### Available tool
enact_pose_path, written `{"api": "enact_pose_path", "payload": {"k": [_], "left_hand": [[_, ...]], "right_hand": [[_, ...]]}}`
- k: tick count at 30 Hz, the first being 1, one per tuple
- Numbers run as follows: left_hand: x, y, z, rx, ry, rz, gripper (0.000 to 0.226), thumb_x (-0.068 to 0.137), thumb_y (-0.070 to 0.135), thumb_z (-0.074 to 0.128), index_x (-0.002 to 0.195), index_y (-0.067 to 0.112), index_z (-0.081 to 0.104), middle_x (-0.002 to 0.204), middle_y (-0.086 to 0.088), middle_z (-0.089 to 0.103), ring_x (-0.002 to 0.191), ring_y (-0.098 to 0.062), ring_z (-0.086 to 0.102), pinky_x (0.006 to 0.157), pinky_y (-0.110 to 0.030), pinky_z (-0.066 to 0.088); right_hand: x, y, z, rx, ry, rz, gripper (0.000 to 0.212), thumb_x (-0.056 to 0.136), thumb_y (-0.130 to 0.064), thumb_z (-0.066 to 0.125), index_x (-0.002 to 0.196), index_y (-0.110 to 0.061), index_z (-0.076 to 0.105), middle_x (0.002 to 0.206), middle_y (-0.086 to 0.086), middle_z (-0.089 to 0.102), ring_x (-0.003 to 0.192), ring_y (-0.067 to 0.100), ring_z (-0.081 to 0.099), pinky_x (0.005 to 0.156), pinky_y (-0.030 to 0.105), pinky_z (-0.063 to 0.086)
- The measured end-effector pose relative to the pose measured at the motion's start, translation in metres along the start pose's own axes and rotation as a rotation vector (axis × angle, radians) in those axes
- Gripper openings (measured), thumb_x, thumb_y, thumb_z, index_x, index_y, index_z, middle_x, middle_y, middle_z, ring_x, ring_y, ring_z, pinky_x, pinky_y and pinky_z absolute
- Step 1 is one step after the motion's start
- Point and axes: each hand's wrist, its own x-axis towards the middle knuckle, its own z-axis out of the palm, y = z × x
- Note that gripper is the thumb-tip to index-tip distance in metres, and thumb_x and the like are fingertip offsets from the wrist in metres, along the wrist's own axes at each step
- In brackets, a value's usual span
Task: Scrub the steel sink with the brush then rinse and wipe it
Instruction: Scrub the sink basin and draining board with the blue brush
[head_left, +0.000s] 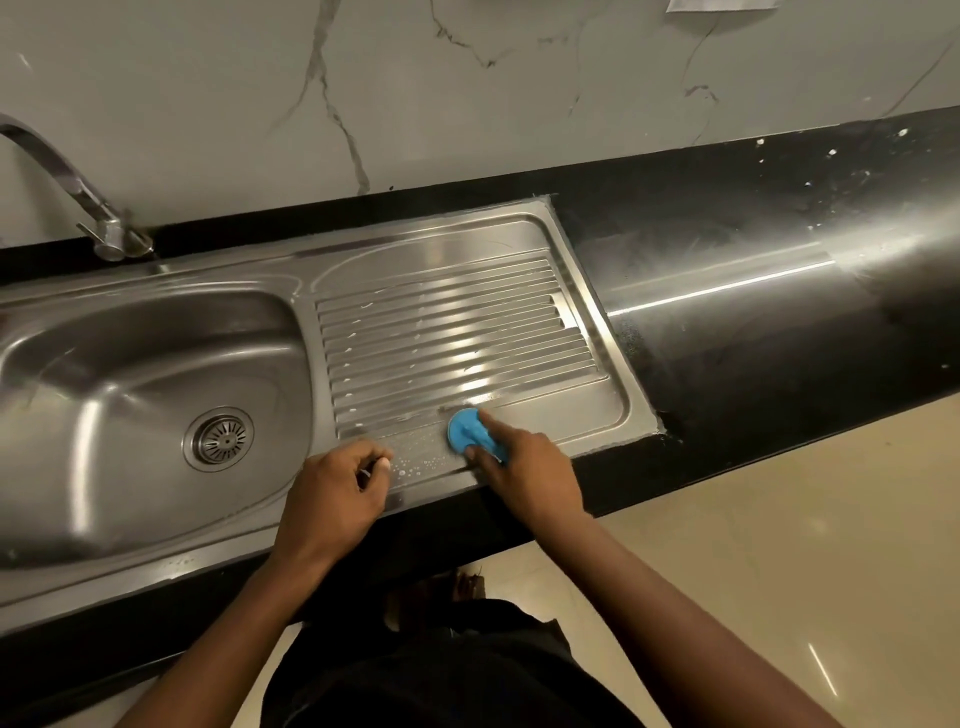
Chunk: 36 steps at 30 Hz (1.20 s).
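One brush (464, 428), blue and round, lies lower middle of frame, on the flat front strip of the sink's (291, 275) draining board (447, 322), just below the ribs.

Right hand (524, 470): grasping the brush, palm and thumb over its near side, index finger stretched along its far edge.

Left hand (332, 491): resting on the sink's front rim, just left of a patch of droplets (415, 465). Its fingers are curled in, with a white speck at the tips. I cannot tell whether it holds anything.

Step in hand, as I read it: scrubbing the draining board.
- I would keep the brush flat and pressed down.
- I would stroke along the ribs, not across, so the bristles reach the grooves.
- I would work from the right end toward the bowl (145, 374) so the suds run that way.
- I would keep the left hand clear of the stroke.

Count:
- sink 1 (bowl 1, draining board 1)
- drain (219, 439) 1
- tap (78, 192) 1
- brush 1
- hands 2
- cloth: none in view
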Motion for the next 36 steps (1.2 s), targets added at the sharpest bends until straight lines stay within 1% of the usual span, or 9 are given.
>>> {"api": "enact_pose_path", "payload": {"k": [4, 9, 12, 18, 22, 25, 27, 32, 36], "left_hand": [[-0.001, -0.005, -0.009, -0.003, 0.019, -0.005, 0.01, 0.096, 0.02, 0.069, 0.096, 0.025, 0.076, 0.084, 0.016, 0.072, 0.078, -0.001, 0.068, 0.071, -0.035, 0.062], [-0.008, -0.019, -0.025, 0.001, 0.014, -0.014, 0.01, 0.096, 0.019, 0.069, 0.093, 0.025, 0.076, 0.08, 0.016, 0.072, 0.074, -0.001, 0.068, 0.069, -0.036, 0.062], [-0.01, -0.027, -0.035, -0.001, 0.003, -0.019, 0.011, 0.096, 0.02, 0.069, 0.094, 0.027, 0.076, 0.081, 0.017, 0.072, 0.076, 0.0, 0.068, 0.071, -0.035, 0.062], [-0.003, -0.045, -0.055, -0.002, -0.007, -0.027, 0.011, 0.096, 0.024, 0.068, 0.099, 0.028, 0.078, 0.084, 0.018, 0.073, 0.077, 0.0, 0.069, 0.074, -0.036, 0.062], [-0.003, -0.057, -0.072, 0.005, -0.001, -0.025, 0.012, 0.096, 0.026, 0.066, 0.101, 0.027, 0.078, 0.087, 0.016, 0.074, 0.079, 0.0, 0.068, 0.075, -0.035, 0.062], [-0.006, -0.068, -0.082, 0.002, -0.001, -0.03, 0.012, 0.096, 0.026, 0.066, 0.098, 0.029, 0.078, 0.085, 0.016, 0.073, 0.076, 0.0, 0.068, 0.073, -0.034, 0.061], [-0.009, -0.076, -0.089, 0.002, 0.01, -0.033, 0.012, 0.096, 0.025, 0.067, 0.099, 0.029, 0.078, 0.086, 0.017, 0.074, 0.078, 0.0, 0.068, 0.074, -0.034, 0.061], [-0.013, -0.091, -0.103, -0.014, 0.035, -0.042, 0.013, 0.096, 0.024, 0.068, 0.103, 0.029, 0.078, 0.09, 0.017, 0.074, 0.081, 0.0, 0.069, 0.076, -0.035, 0.062], [-0.019, -0.108, -0.123, -0.027, 0.134, -0.077, 0.01, 0.095, 0.025, 0.069, 0.099, 0.029, 0.077, 0.087, 0.018, 0.075, 0.077, 0.001, 0.069, 0.073, -0.034, 0.061]], "right_hand": [[0.0, 0.025, -0.035, -0.057, 0.038, 0.092, 0.059, 0.1, -0.063, 0.051, 0.154, -0.04, 0.043, 0.115, -0.003, 0.073, 0.09, 0.008, 0.069, 0.082, 0.036, 0.063], [0.001, 0.06, -0.076, 0.002, 0.312, 0.383, 0.052, 0.1, -0.045, 0.064, 0.146, -0.023, 0.056, 0.113, 0.007, 0.072, 0.085, 0.012, 0.066, 0.073, 0.035, 0.061], [-0.005, 0.023, -0.039, 0.041, 0.291, 0.399, 0.053, 0.1, -0.049, 0.062, 0.148, -0.027, 0.055, 0.11, 0.004, 0.073, 0.089, 0.015, 0.069, 0.079, 0.041, 0.063], [-0.02, -0.051, 0.023, 0.008, 0.095, 0.163, 0.058, 0.1, -0.059, 0.055, 0.152, -0.036, 0.048, 0.122, 0.0, 0.072, 0.092, 0.012, 0.071, 0.085, 0.039, 0.062], [-0.015, -0.013, -0.025, 0.022, 0.183, 0.356, 0.051, 0.099, -0.052, 0.061, 0.144, -0.028, 0.057, 0.11, -0.001, 0.07, 0.085, 0.009, 0.066, 0.076, 0.033, 0.059], [-0.01, 0.021, -0.063, 0.072, 0.323, 0.515, 0.05, 0.096, -0.048, 0.067, 0.138, -0.02, 0.062, 0.103, 0.003, 0.07, 0.082, 0.014, 0.067, 0.068, 0.036, 0.059], [-0.006, 0.021, -0.063, 0.086, 0.352, 0.548, 0.05, 0.096, -0.046, 0.068, 0.136, -0.018, 0.063, 0.101, 0.004, 0.07, 0.083, 0.016, 0.068, 0.071, 0.04, 0.061], [-0.007, -0.055, 0.015, 0.114, 0.19, 0.335, 0.04, 0.097, -0.057, 0.062, 0.127, -0.032, 0.064, 0.093, -0.008, 0.072, 0.074, 0.003, 0.069, 0.063, 0.027, 0.058], [-0.008, -0.134, 0.079, 0.061, -0.022, 0.11, 0.065, 0.091, -0.071, 0.054, 0.147, -0.04, 0.053, 0.118, -0.008, 0.071, 0.099, 0.012, 0.072, 0.089, 0.04, 0.061]]}}
